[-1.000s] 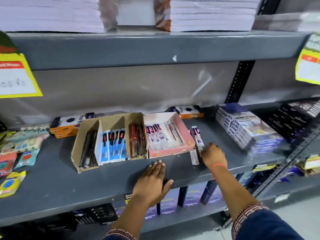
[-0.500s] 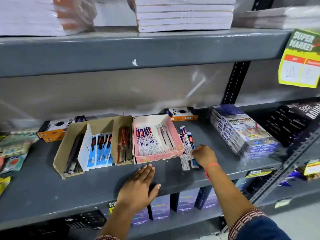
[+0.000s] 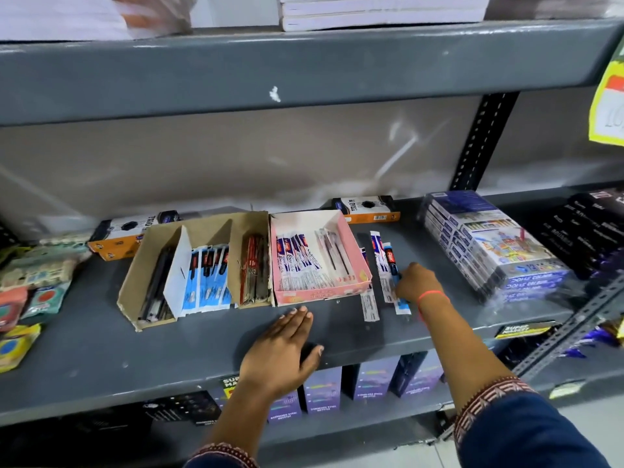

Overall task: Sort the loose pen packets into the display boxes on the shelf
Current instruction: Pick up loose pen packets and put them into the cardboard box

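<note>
Three loose pen packets lie on the grey shelf just right of the pink display box, which holds white-and-purple packets. Left of it stands a brown cardboard display box with black pens, blue packets and red pens in separate compartments. My right hand rests on the rightmost loose packets, fingers curled onto a blue-tipped one. My left hand lies flat and spread on the shelf's front, below the pink box, holding nothing.
Orange-and-black boxes lie behind the display boxes. A wrapped stack of colour-pencil packs sits to the right, dark packs beyond it. Coloured blister packs fill the left end. Purple boxes stand on the shelf below.
My right hand has slid left onto the loose packets and curled over them. The left hand stays flat on the shelf. The camera view has shifted.
</note>
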Demonstrator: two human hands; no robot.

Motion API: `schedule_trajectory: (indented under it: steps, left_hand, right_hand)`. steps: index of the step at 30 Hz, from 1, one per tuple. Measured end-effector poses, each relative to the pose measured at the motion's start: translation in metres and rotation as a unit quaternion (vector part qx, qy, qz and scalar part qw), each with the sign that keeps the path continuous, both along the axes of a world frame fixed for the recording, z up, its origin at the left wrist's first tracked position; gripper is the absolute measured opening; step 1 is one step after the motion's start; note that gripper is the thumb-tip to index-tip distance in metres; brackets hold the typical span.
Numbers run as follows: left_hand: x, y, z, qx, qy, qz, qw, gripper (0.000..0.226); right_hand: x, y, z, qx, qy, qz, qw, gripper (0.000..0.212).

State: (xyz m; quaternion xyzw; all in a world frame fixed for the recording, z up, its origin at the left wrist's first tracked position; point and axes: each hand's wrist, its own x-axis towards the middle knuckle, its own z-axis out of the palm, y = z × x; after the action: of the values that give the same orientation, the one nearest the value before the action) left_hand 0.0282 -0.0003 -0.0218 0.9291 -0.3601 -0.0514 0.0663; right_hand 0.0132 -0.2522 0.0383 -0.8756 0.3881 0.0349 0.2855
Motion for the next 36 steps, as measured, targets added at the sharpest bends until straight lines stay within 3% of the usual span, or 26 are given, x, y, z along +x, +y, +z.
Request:
schedule_trajectory:
  steps: [2, 6, 15, 19, 21, 23, 26, 30, 36]
  left_hand:
    - [0.000, 0.000, 0.001, -0.002, -0.002, -0.007, 1.000, 0.112]
    - [0.000, 0.001, 0.002, -0.005, -0.003, -0.015, 1.000, 0.080]
    - [0.001, 0.003, -0.002, -0.033, -0.029, -0.027, 0.999, 0.077]
    - [0.002, 0.004, -0.002, -0.025, -0.024, -0.034, 0.999, 0.067]
    - [0.002, 0.003, -0.001, -0.023, -0.016, -0.035, 0.999, 0.064]
    - [0.001, 0.003, -0.001, -0.024, -0.019, -0.034, 0.999, 0.064]
    - [0.001, 0.003, -0.002, -0.026, -0.038, -0.034, 0.998, 0.065]
    - [-0.001, 0.004, 0.001, -0.028, -0.031, -0.032, 0.999, 0.066]
    - [-0.001, 0.003, 0.001, -0.040, -0.040, -0.033, 0.998, 0.066]
  right_hand:
    - [-0.001, 0.000, 0.005, 0.017, 0.006, -0.006, 1.000, 0.032]
    - [-0.003, 0.006, 0.007, 0.032, -0.003, -0.030, 0.999, 0.034]
    - [-0.002, 0.016, 0.001, 0.041, -0.003, -0.043, 0.998, 0.030]
    - [-0.010, 0.004, 0.003, 0.078, -0.064, -0.131, 0.986, 0.029]
    - [-0.018, -0.001, 0.004, 0.109, -0.157, -0.190, 0.963, 0.027]
    - [-0.026, -0.001, 0.005, 0.176, -0.283, -0.228, 0.915, 0.007]
    - [-0.044, 0.016, 0.005, 0.375, -0.405, -0.232, 0.801, 0.029]
    - [-0.066, 0.065, 0.001, 0.435, -0.406, -0.117, 0.795, 0.024]
    - [-0.074, 0.098, -0.016, 0.482, -0.402, -0.077, 0.775, 0.025]
